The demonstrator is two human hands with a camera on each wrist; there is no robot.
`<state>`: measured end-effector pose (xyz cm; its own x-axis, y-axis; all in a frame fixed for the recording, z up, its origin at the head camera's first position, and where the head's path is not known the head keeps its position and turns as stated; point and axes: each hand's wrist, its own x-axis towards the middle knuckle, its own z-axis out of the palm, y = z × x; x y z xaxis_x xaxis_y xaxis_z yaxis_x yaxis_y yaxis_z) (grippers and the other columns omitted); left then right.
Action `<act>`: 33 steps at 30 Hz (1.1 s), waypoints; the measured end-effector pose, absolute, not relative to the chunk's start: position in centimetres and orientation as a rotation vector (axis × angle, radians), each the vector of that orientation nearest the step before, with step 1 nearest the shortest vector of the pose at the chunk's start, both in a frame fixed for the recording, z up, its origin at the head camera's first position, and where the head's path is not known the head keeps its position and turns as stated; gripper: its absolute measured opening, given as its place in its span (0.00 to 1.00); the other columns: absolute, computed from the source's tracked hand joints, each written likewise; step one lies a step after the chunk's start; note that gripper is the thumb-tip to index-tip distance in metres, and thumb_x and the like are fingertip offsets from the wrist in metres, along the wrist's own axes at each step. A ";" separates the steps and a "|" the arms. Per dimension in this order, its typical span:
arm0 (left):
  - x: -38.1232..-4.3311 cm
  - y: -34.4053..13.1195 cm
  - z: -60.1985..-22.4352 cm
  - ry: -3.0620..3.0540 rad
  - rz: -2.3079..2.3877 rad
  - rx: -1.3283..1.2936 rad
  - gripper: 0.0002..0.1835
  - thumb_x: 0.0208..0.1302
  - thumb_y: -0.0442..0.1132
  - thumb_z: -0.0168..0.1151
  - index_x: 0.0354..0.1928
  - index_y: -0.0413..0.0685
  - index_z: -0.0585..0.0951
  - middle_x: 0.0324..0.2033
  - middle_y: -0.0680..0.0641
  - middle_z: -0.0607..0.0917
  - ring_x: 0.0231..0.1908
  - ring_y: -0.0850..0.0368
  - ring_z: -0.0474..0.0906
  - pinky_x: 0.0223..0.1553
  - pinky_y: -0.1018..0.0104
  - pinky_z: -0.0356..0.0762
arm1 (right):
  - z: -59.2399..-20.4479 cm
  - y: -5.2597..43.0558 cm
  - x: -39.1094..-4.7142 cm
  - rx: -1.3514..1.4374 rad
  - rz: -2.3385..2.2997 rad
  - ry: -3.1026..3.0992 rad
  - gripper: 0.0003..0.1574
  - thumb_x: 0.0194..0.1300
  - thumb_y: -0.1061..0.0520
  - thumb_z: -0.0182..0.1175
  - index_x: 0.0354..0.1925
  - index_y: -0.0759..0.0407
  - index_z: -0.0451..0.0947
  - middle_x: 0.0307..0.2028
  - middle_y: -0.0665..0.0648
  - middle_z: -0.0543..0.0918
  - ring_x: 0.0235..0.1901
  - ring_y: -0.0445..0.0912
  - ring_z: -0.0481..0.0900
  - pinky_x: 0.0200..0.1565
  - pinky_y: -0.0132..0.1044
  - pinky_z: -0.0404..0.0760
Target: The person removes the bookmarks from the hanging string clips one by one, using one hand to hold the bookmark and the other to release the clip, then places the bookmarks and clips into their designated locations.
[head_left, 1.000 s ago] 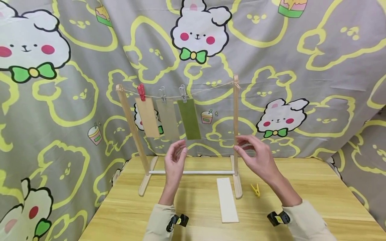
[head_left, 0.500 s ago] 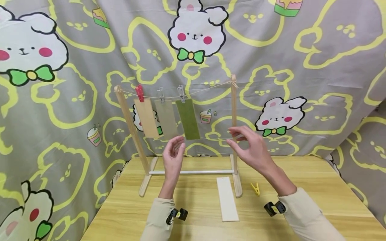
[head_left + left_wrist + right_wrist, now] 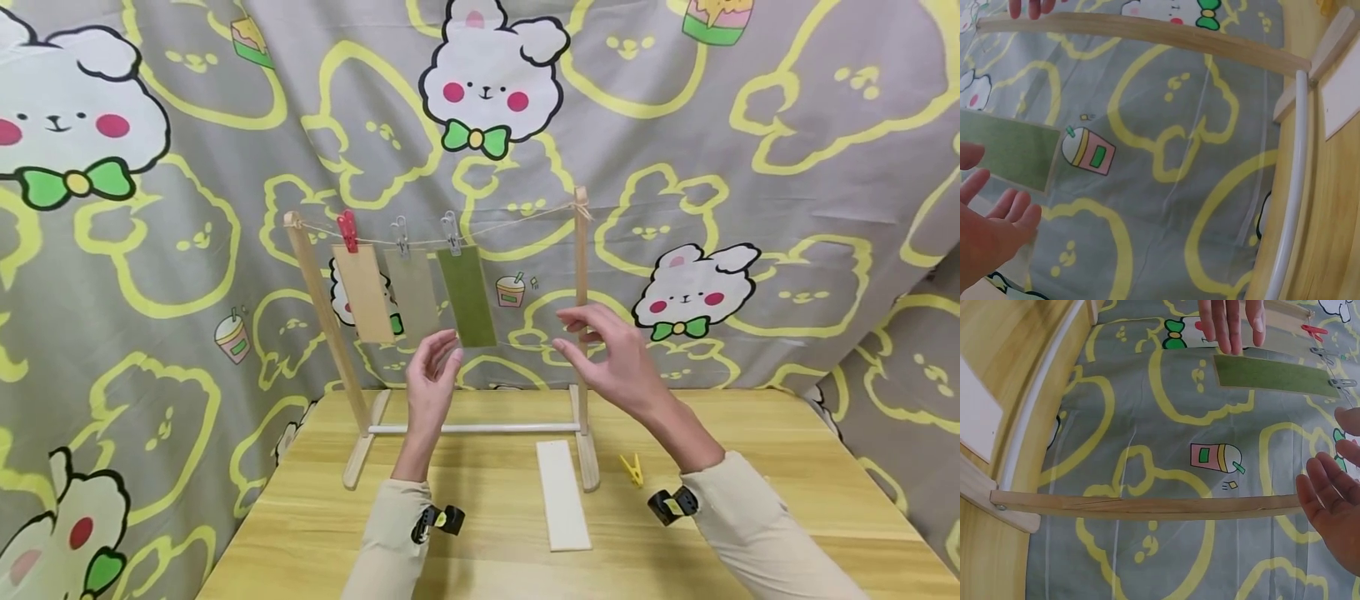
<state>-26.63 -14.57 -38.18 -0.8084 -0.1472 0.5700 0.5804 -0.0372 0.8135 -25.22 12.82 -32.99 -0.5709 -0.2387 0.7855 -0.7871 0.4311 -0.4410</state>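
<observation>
Three cards hang by clothespins from a string on a wooden stand: a tan card (image 3: 363,293) under a red clothespin (image 3: 347,231), a grey-beige card (image 3: 412,293) under a grey clothespin (image 3: 401,235), and a green card (image 3: 468,297) under another grey clothespin (image 3: 452,233). My left hand (image 3: 431,375) is raised in front of the lower ends of the cards, fingers loosely bent, holding nothing. Before the stand's right post (image 3: 582,275) my right hand (image 3: 618,358) hovers with thumb and fingers apart and nothing between them.
On the wooden table (image 3: 300,533) lies a white card (image 3: 564,497), by the stand's right foot (image 3: 588,467). A yellow clothespin (image 3: 632,469) lies to its right. A white rod (image 3: 480,428) joins the stand's feet. Behind hangs a patterned curtain (image 3: 675,192).
My right hand has moved left and upward, now overlapping the right post. My left hand has risen slightly. Cards and clothespins stay where they were.
</observation>
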 end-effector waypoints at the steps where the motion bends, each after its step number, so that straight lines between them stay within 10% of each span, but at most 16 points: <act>1: -26.7 -14.6 -38.2 -1.737 -1.901 -0.459 0.19 0.70 0.27 0.63 0.60 0.29 0.77 0.58 0.32 0.81 0.63 0.29 0.72 0.63 0.62 0.76 | -33.0 12.7 -25.3 0.862 1.099 -2.046 0.22 0.64 0.62 0.72 0.56 0.61 0.81 0.49 0.55 0.84 0.46 0.51 0.83 0.43 0.48 0.88; 33: -28.0 -14.6 -39.2 -1.610 -2.021 -0.518 0.18 0.68 0.22 0.61 0.59 0.27 0.76 0.59 0.31 0.80 0.59 0.43 0.77 0.61 0.64 0.78 | -30.6 9.6 -26.8 0.958 1.070 -1.954 0.24 0.62 0.63 0.73 0.56 0.59 0.82 0.50 0.54 0.84 0.48 0.51 0.82 0.48 0.42 0.86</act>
